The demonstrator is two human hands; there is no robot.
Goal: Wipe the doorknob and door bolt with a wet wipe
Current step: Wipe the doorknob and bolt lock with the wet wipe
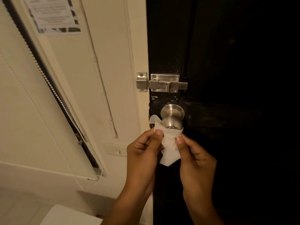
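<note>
A round steel doorknob (172, 116) sticks out of the black door (235, 78) near its left edge. Above it a steel door bolt (164, 83) spans the door and the cream frame. A white wet wipe (169, 146) is stretched across the front underside of the knob and hangs down between my hands. My left hand (142, 153) pinches the wipe's left part with thumb and fingers. My right hand (194, 156) pinches its right part. One corner of the wipe pokes up to the left of the knob.
A cream wall and door frame (139, 54) lie to the left, with a light switch (117, 151) below the bolt. A roller blind (32, 111) with a bead chain hangs further left. A printed notice (53, 13) is stuck up high. A white surface (69, 215) sits low left.
</note>
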